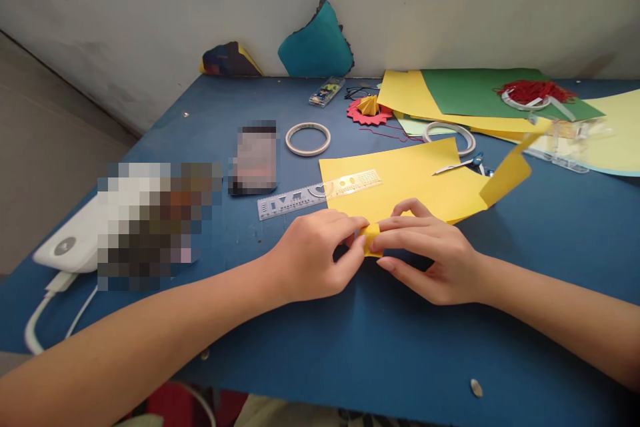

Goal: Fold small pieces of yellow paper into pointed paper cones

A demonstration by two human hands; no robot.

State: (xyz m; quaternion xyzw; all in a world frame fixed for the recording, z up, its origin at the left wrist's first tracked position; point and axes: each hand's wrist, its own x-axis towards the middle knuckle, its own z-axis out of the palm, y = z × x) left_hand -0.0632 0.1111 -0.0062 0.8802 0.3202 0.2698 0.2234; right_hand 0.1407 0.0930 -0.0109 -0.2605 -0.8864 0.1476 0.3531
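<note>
Yellow paper [400, 187]: flat on the blue table [320, 320], near corner folded.
Left hand [313, 263]: your fingertips pinch that fold.
Right hand [430, 253]: pinches it from 3 o'clock, creasing.
Ruler [320, 193]: on the sheet's 9 o'clock edge.

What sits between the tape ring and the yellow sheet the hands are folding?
In the head view, the clear stencil ruler lies between the tape ring and the yellow sheet, its right end resting on the sheet; otherwise bare blue table.

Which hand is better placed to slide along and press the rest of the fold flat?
Probably the right hand: it lies along the yellow paper toward its unfolded length, while the left hand pinches the folded corner.
</note>
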